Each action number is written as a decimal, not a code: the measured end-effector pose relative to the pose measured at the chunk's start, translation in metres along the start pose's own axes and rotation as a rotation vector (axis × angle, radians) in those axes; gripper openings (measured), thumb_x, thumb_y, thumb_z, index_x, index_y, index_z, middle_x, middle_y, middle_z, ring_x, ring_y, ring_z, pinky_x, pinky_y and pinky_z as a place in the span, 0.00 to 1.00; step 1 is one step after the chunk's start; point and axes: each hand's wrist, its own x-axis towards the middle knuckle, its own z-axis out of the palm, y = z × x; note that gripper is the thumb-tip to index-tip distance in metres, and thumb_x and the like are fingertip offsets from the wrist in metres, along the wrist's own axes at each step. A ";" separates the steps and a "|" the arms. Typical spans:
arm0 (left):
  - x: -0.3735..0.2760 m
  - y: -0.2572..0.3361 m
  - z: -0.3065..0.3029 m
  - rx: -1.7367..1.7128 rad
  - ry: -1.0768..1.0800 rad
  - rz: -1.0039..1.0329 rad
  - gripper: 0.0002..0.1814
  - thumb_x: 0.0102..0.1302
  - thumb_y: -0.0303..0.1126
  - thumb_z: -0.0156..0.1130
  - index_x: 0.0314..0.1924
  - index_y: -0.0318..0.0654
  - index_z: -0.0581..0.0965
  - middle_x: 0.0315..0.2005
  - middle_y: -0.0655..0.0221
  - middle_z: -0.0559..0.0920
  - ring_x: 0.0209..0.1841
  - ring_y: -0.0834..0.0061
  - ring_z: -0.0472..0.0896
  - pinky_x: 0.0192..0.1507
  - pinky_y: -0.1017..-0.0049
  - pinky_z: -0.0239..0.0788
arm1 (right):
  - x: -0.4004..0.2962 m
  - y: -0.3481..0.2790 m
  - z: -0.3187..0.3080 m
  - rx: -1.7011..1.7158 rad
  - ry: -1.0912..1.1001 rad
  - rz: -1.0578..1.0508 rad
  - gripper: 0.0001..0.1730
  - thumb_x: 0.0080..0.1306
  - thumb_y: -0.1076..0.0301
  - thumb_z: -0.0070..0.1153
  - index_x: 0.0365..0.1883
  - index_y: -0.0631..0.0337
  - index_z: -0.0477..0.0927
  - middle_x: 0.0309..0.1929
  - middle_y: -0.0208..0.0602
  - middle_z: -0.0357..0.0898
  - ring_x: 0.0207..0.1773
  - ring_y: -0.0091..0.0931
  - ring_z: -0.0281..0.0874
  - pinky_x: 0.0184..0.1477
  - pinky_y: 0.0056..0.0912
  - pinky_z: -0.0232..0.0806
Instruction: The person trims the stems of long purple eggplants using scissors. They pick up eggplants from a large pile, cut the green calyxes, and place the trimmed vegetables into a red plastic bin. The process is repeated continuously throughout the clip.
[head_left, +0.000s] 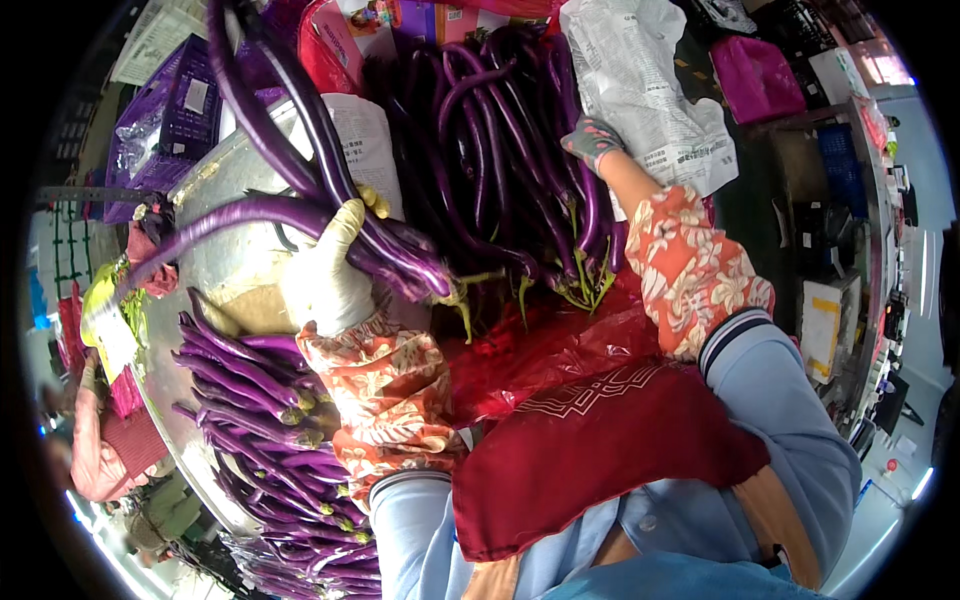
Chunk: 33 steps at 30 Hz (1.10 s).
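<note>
My left hand (330, 274), in a pale glove, grips several long purple eggplants (330, 142) near their stem ends. They rise to the upper left, and one sticks out sideways to the left. Beside them a pile of eggplants (480, 142) lies in a container lined with red plastic film (540, 360), green stems towards me. My right hand (594, 141), in a grey glove with pink spots, is at the pile's right edge, against a crumpled sheet of newspaper (637, 82). Its fingertips are partly hidden. More newspaper (360, 142) lines the left side.
Another heap of eggplants (277, 427) lies on the metal table (225, 187) at lower left. A purple plastic crate (165, 120) stands at upper left. To the left is another person (112, 442). A shelf with a white foam box (829, 326) is on the right.
</note>
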 end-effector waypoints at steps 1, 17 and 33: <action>0.000 -0.002 -0.003 0.002 -0.020 0.018 0.14 0.57 0.27 0.57 0.43 0.30 0.71 0.31 0.65 0.75 0.35 0.73 0.73 0.39 0.75 0.66 | 0.001 0.003 0.001 0.014 -0.056 0.013 0.35 0.51 0.54 0.54 0.53 0.69 0.69 0.49 0.53 0.74 0.52 0.44 0.73 0.53 0.39 0.66; 0.011 -0.012 0.013 0.157 -0.177 -0.299 0.10 0.52 0.25 0.60 0.35 0.28 0.76 0.26 0.62 0.80 0.29 0.73 0.78 0.37 0.75 0.70 | 0.027 0.013 0.048 -0.346 0.597 -0.428 0.14 0.58 0.63 0.46 0.40 0.57 0.74 0.31 0.45 0.78 0.34 0.39 0.77 0.41 0.43 0.68; 0.013 -0.015 0.012 0.124 -0.096 -0.382 0.12 0.50 0.22 0.62 0.36 0.31 0.75 0.26 0.64 0.80 0.28 0.74 0.78 0.36 0.76 0.70 | 0.035 -0.005 0.036 0.032 0.274 -0.211 0.24 0.49 0.56 0.54 0.42 0.60 0.74 0.40 0.48 0.77 0.46 0.42 0.75 0.47 0.41 0.69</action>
